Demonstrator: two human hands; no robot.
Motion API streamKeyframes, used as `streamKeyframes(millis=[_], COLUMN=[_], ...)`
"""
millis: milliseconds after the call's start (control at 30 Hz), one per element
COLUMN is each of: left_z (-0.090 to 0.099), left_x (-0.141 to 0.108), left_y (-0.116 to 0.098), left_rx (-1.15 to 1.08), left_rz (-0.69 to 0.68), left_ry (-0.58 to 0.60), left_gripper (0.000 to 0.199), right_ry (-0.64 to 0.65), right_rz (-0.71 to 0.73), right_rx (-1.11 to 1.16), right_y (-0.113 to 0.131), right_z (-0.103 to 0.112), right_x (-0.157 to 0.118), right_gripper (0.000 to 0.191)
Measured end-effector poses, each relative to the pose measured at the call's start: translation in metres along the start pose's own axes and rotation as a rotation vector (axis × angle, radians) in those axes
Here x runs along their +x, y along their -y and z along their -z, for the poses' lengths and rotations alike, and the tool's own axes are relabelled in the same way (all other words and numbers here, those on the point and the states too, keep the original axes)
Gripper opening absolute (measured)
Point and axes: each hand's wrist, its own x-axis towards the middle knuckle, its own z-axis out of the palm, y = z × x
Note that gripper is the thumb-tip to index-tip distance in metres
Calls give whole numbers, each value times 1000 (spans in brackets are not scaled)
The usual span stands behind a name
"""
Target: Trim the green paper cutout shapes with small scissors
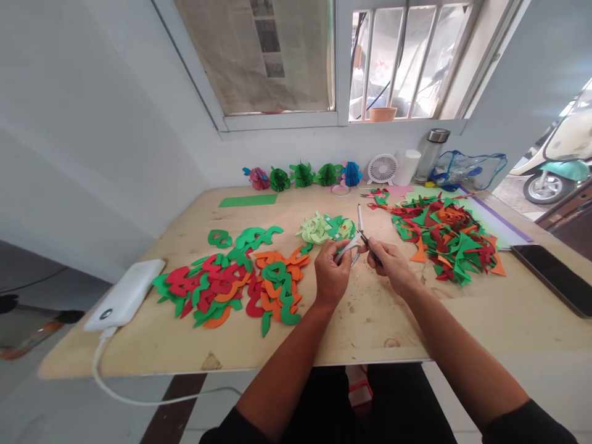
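Pinched in my left hand (333,271) is a narrow white strip (348,246), like paper or tape, curling between the fingers. My right hand (389,262) is closed around a small dark tool (364,239); its tip meets the strip, and the fingers hide most of it, so I cannot tell its kind. Both hands are close together over the middle of the table. Just beyond them lie a white pen-like stick (360,217), a pile of pale green cut-outs (315,228) and some darker green pieces (341,227) with small white patches.
Curvy red, orange and green cut-outs (222,280) cover the left side; scraps (446,237) are heaped right. A power bank (124,296) and phone (552,277) lie at the sides. Folded paper figures (303,174), a fan (382,168) and a bottle (431,155) line the wall.
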Motion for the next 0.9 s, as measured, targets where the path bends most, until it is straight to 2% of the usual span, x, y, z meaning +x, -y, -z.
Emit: streamKeyframes(millis=[900], left_z=[-1], left_x=[-1], left_y=[-1], left_rx=[94], left_rz=[-63], left_ry=[16], left_gripper=[21], right_ry=[-77], right_rz=[108], right_rx=[-155], right_y=[-4], right_z=[0], right_x=[1], right_gripper=[51])
